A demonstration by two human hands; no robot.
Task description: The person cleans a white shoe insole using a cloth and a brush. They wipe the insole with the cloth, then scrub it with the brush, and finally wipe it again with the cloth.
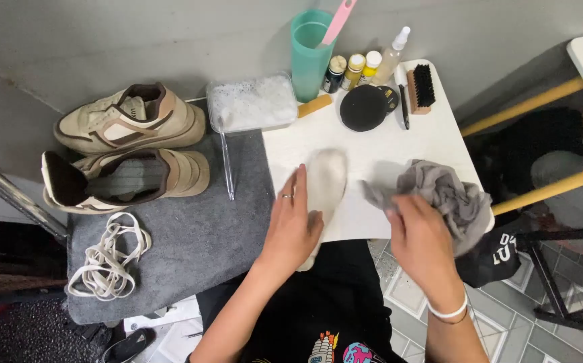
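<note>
Fingers of the left hand [293, 225] lie flat on a pale insole [325, 181]; the right hand [420, 242] pinches crumpled grey cloth [449, 191].

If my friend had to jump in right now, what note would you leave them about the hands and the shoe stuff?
Left hand: flat on a whitish insole, pinning it to the white table.
Right hand: gripping a crumpled grey cloth beside the insole.
Two beige-and-brown shoes sit on the grey mat, laces out; the pulled laces lie in front of them.
A tray of soapy water, a green cup, small bottles, a black brush and a round black tin stand at the back.
Done: laces and one insole out.
Left: cannot tell how clean the insole is.
</note>
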